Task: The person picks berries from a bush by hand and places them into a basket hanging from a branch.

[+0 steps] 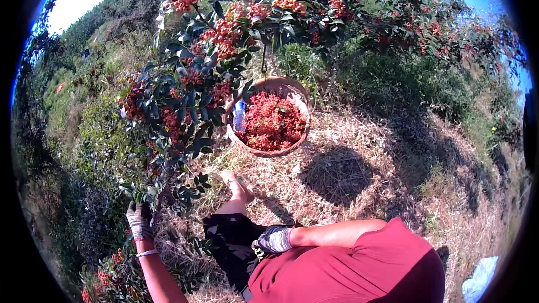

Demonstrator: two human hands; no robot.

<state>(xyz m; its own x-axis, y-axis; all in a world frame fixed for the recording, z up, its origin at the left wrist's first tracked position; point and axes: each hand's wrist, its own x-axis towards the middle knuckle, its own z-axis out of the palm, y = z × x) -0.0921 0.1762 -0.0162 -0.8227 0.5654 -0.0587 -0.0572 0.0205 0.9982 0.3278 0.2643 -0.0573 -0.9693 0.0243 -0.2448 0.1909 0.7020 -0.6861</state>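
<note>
My left hand (140,221), in a striped knit glove, is raised at a leafy branch (162,198) on the lower left; its fingers are partly hidden among the leaves. My right hand (273,240), gloved alike, rests low before my body, with some small green leaves (259,253) at its fingers. Above and between the hands, a woven basket (269,154) hangs from a hook (264,67) and holds many clusters of red berries (276,122). A clear plastic bottle (239,117) stands inside its left side. More red berry clusters (225,35) hang on the branches around it.
Berry-laden branches (337,8) arch across the top. Dry grass (349,134) covers the ground, with a round shadow right of the basket. A low berry bush (105,277) grows at the lower left. A pale plastic bag (480,277) lies at the lower right.
</note>
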